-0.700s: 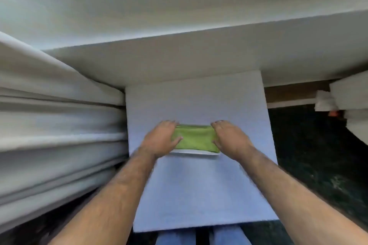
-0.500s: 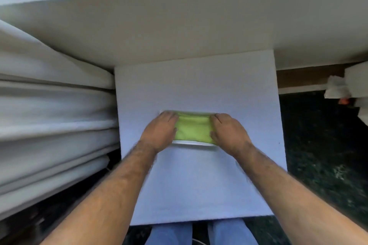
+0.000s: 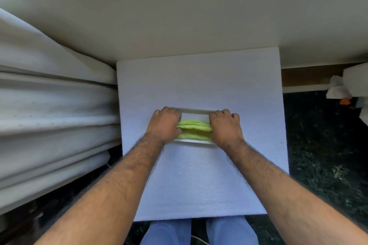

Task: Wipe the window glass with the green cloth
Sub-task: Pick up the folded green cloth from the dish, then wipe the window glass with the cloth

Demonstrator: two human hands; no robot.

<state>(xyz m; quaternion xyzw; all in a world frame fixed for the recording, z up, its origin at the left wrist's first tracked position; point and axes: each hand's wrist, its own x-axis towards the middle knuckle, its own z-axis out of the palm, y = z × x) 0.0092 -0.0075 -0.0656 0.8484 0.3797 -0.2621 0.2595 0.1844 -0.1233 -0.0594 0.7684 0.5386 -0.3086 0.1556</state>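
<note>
A folded green cloth [image 3: 194, 128] lies in a shallow white tray [image 3: 196, 111] on a white foam board [image 3: 201, 81]. My left hand [image 3: 164, 124] grips the cloth's left end and the tray's left side. My right hand [image 3: 225, 126] grips the cloth's right end and the tray's right side. The cloth is bunched into folds between the two hands. No window glass shows in this view.
Stacked white foam sheets [image 3: 49, 115] fill the left. A large white slab [image 3: 179, 16] overhangs at the top. Dark floor [image 3: 322, 155] lies to the right, with white scraps and an orange bit [image 3: 345, 101]. My blue-trousered knees [image 3: 199, 232] are below the board.
The cloth, flat between my hands before, is now pushed together into raised folds. My fingers have curled over the tray's far rim. The view has tilted further down.
</note>
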